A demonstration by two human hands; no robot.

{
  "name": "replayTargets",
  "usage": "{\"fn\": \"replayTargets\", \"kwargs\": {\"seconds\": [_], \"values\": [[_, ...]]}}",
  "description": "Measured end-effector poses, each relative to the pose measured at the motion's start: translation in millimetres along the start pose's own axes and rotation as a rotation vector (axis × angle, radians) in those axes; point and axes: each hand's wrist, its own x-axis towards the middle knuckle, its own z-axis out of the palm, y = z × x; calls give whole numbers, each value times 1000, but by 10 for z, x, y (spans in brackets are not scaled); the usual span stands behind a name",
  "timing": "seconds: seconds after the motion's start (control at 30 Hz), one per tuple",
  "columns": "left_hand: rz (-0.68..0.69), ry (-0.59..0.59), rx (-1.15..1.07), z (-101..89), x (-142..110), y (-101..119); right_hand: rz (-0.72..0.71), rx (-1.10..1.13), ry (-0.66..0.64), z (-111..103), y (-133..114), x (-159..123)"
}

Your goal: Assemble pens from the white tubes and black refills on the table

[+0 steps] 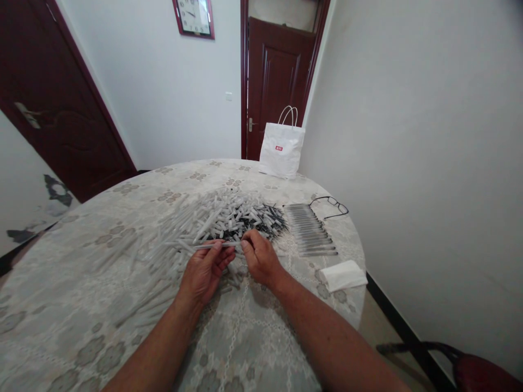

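Observation:
In front of the pile, my left hand (208, 268) is closed on a thin, translucent pen barrel (206, 246), held level between thumb and fingers. My right hand (260, 256) pinches the barrel's right end; any small part inside that pinch is hidden by the fingers. Just beyond both hands spreads a heap of loose pen parts: long clear barrels (167, 231) to the left, short whitish caps (223, 209) in the middle, thin dark refills (274, 218) to the right. A neat row of pens with dark ends (310, 231) lies right of the heap.
A patterned tablecloth (241, 354) covers the round table. Black-framed glasses (333, 204) lie beyond the pen row, and a folded white tissue (344, 276) nearer me. A white paper bag (283, 149) stands at the far edge. A chair (478, 370) is at lower right.

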Motion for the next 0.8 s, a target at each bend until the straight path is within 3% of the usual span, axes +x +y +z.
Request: {"fn": "replayTargets", "kwargs": {"seconds": [0.23,0.47,0.8], "values": [[-14,-21,0,-10,-9,-24,85,-38,13,44,44,9],[12,-1,-17,19,-19,15,-4,8,-15,-14,28,-14],[0,-6,-16,41,-43,9,55,12,-32,12,57,2]]}}
